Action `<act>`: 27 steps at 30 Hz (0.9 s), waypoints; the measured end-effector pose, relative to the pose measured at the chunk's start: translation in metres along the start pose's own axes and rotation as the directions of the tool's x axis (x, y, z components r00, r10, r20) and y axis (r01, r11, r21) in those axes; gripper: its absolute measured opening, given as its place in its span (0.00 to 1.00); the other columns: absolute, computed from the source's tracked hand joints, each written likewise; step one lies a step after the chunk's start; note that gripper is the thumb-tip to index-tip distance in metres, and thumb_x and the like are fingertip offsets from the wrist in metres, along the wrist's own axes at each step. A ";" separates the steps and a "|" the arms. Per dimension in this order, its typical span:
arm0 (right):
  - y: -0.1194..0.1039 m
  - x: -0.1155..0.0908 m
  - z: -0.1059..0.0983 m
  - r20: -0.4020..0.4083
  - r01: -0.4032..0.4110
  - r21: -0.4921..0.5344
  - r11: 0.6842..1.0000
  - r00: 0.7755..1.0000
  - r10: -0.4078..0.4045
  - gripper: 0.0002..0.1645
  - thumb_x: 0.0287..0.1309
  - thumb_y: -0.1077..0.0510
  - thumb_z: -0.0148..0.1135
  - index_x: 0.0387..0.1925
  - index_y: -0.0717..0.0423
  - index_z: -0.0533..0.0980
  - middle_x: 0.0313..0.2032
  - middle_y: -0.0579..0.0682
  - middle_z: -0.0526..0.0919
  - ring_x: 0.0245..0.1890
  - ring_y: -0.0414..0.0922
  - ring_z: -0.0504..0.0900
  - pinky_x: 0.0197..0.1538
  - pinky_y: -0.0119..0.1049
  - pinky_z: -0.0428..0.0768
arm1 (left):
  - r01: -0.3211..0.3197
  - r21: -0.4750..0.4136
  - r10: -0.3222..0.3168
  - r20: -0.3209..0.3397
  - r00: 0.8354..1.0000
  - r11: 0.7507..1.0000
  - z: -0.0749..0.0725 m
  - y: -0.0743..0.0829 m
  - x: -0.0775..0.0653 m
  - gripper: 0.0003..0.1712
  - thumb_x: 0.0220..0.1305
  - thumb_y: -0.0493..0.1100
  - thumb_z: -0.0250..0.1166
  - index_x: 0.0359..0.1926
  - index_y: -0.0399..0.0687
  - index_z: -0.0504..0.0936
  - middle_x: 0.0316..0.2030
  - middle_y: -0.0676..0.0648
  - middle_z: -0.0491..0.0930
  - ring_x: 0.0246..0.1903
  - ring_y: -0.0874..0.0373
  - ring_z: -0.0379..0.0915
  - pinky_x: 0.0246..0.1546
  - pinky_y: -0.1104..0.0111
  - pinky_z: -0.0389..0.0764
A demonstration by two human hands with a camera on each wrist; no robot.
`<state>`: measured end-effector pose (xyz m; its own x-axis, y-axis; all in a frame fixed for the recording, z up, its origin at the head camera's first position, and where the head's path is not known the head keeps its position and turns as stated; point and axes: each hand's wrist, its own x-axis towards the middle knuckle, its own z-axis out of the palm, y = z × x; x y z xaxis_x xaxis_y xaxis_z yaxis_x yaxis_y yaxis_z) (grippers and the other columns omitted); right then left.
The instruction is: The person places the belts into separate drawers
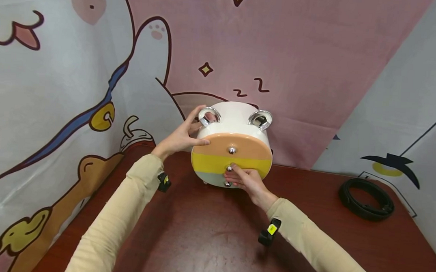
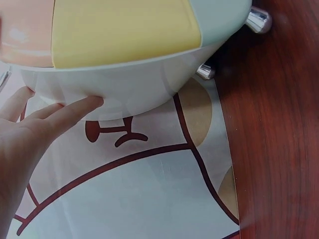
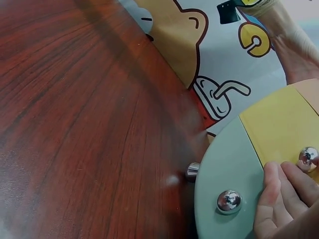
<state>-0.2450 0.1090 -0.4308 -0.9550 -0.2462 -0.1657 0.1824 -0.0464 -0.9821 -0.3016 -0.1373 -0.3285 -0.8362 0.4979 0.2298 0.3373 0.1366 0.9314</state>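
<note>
A small rounded drawer cabinet (image 1: pixel 237 119) with a white body stands on the table, its front banded by orange, yellow and green drawers. Each drawer front has a round silver knob, such as the knob (image 3: pixel 229 201) on the green one. My left hand (image 1: pixel 180 137) braces the cabinet's left side, thumb over the orange drawer (image 1: pixel 217 142). In the left wrist view, its outstretched fingers (image 2: pixel 75 110) press the white side wall. My right hand (image 1: pixel 251 184) is at the yellow drawer (image 3: pixel 279 122), thumb beside the middle knob (image 3: pixel 308 157) and straight fingertips just below it.
Two shiny silver ear-like pieces (image 1: pixel 260 120) stick out at the cabinet's top, and short silver feet (image 2: pixel 205 71) are underneath. A coiled black belt (image 1: pixel 366 199) lies on the brown table (image 1: pixel 213 241) at the right. A cartoon-printed cloth (image 1: pixel 298 54) hangs close behind the cabinet.
</note>
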 end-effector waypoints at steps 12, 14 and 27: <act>0.015 -0.005 -0.009 0.025 -0.034 -0.013 0.999 0.999 0.035 0.35 0.67 0.43 0.56 0.53 0.74 0.75 0.46 0.62 0.83 0.46 0.49 0.83 0.45 0.33 0.78 | -0.026 0.027 0.026 0.003 1.000 0.999 -0.005 -0.016 0.006 0.60 0.55 0.31 0.71 0.74 0.76 0.45 0.72 0.46 0.54 0.68 0.46 0.56 0.57 0.49 0.69; 0.018 -0.006 -0.010 0.026 -0.041 -0.014 0.999 0.999 0.041 0.34 0.67 0.43 0.57 0.53 0.74 0.75 0.46 0.61 0.83 0.45 0.48 0.84 0.47 0.35 0.78 | -0.029 0.028 0.029 0.005 1.000 0.999 -0.005 -0.016 0.006 0.60 0.55 0.32 0.72 0.74 0.76 0.44 0.71 0.45 0.55 0.67 0.45 0.56 0.57 0.49 0.70; 0.043 -0.007 -0.014 0.011 -0.083 -0.060 0.995 0.996 0.084 0.30 0.68 0.46 0.57 0.49 0.73 0.77 0.42 0.59 0.85 0.41 0.46 0.85 0.49 0.41 0.79 | -0.022 0.009 0.022 0.002 1.000 1.000 -0.005 -0.017 0.004 0.61 0.55 0.31 0.71 0.75 0.71 0.43 0.72 0.46 0.53 0.68 0.46 0.55 0.56 0.50 0.71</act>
<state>-0.2334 0.1222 -0.4733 -0.9337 -0.2594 -0.2469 0.2470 0.0326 -0.9685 -0.3130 -0.1414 -0.3415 -0.8277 0.5025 0.2499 0.3598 0.1335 0.9234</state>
